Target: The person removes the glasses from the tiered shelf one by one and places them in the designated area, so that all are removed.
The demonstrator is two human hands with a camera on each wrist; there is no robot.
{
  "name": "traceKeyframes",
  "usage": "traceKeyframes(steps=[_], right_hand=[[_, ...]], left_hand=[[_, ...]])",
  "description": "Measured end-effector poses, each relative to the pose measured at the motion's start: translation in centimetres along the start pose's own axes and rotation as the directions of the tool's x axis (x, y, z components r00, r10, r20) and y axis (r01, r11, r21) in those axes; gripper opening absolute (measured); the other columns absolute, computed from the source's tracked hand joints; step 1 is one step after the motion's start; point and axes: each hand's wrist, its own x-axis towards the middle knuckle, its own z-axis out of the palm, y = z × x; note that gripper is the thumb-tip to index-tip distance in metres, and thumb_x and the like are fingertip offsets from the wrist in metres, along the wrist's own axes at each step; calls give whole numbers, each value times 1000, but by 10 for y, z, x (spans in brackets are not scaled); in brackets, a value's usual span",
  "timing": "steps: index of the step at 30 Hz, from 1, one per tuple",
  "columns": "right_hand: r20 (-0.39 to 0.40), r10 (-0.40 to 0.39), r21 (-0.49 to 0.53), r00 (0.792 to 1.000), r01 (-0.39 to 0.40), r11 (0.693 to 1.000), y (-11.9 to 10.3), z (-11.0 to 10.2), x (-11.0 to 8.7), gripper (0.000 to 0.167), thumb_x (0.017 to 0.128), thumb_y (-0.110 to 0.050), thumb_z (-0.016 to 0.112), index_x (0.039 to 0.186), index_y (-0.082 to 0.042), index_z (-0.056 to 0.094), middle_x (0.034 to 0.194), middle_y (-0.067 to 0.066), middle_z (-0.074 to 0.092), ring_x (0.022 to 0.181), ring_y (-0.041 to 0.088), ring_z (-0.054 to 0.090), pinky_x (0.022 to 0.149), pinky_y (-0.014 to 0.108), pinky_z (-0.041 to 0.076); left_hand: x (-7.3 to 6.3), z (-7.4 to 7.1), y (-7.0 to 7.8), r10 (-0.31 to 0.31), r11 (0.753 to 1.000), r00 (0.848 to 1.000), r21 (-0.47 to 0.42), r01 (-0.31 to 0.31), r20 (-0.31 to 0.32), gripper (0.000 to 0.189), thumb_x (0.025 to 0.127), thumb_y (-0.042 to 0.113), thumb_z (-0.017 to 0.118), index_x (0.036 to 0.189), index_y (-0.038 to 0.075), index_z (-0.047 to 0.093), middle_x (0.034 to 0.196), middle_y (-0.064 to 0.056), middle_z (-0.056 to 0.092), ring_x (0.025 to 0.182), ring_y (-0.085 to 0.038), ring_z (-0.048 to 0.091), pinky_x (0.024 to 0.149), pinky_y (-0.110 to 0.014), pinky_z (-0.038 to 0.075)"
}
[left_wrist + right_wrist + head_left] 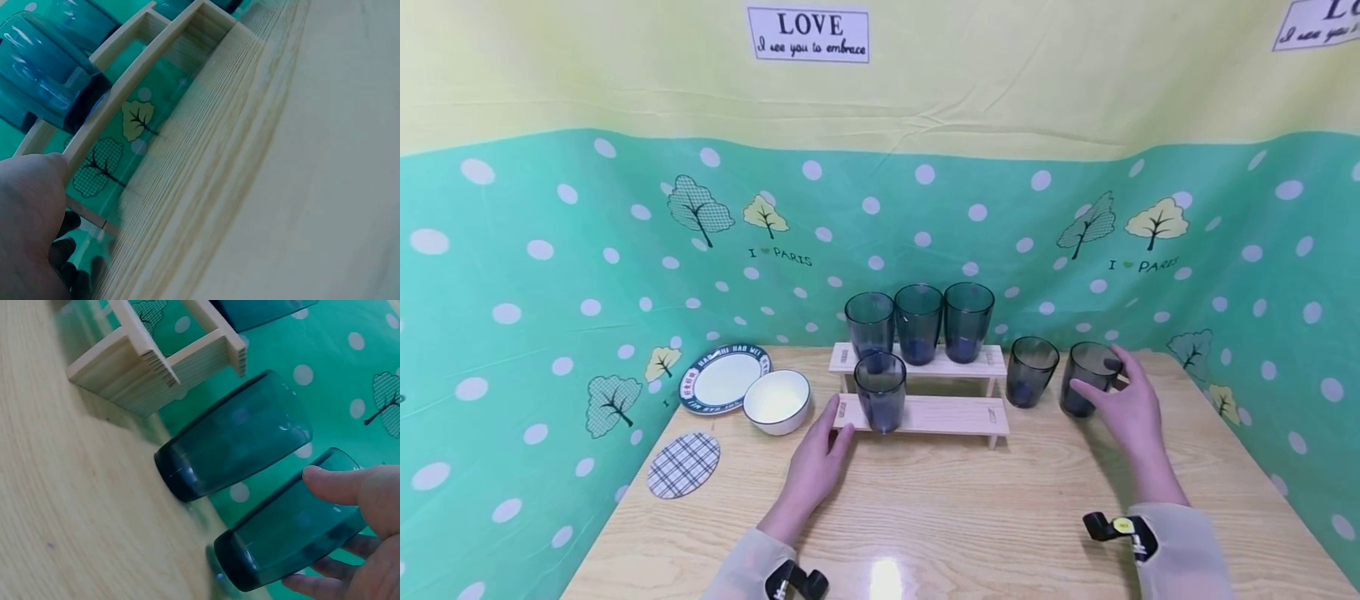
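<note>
A two-tier wooden rack [953, 415] stands mid-table with dark tinted glasses on it. Three glasses [919, 327] line the upper tier, and one glass [882, 400] sits at the lower tier's left end. My left hand [812, 467] grips that end, thumb at the board's edge and fingers curled below it in the left wrist view. To the right of the rack, my right hand [1131, 408] holds a matching glass [290, 528] around its upper part, thumb on the near side. The glass is upright, its base close over the table. Another glass [231, 437] stands between it and the rack.
At the left are a blue-rimmed plate [730, 379], a white bowl [777, 402] and a checked oval mat [683, 465]. A green and yellow cloth [865, 225] hangs behind the wooden table [925, 500] and along both sides.
</note>
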Motion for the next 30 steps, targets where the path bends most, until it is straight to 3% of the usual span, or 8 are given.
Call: traceKeyframes(steps=[16, 23, 30], right_hand=[[32, -43, 73, 999, 40, 997, 13, 19, 5, 109, 102, -43, 83, 180, -24, 10, 182, 24, 12, 149, 65, 39, 112, 74, 48], [42, -61, 67, 997, 58, 996, 14, 22, 6, 108, 103, -40, 82, 180, -24, 7, 183, 23, 9, 154, 62, 32, 112, 75, 47], [50, -50, 71, 998, 46, 996, 13, 21, 4, 111, 103, -41, 82, 180, -24, 3, 183, 24, 5, 155, 63, 29, 113, 77, 44]], left_hand=[[0, 1, 0, -2, 1000, 1000, 13, 2, -5, 67, 118, 39, 54, 175, 13, 31, 174, -18, 40, 159, -38, 39, 131, -56, 32], [0, 1, -2, 44, 999, 998, 31, -43, -33, 66, 118, 36, 56, 174, 8, 34, 172, -22, 42, 158, -42, 41, 130, -60, 33], [0, 1, -2, 29, 999, 999, 15, -29, -22, 67, 118, 38, 55, 174, 10, 33, 173, -20, 41, 159, -40, 40, 131, -58, 32]])
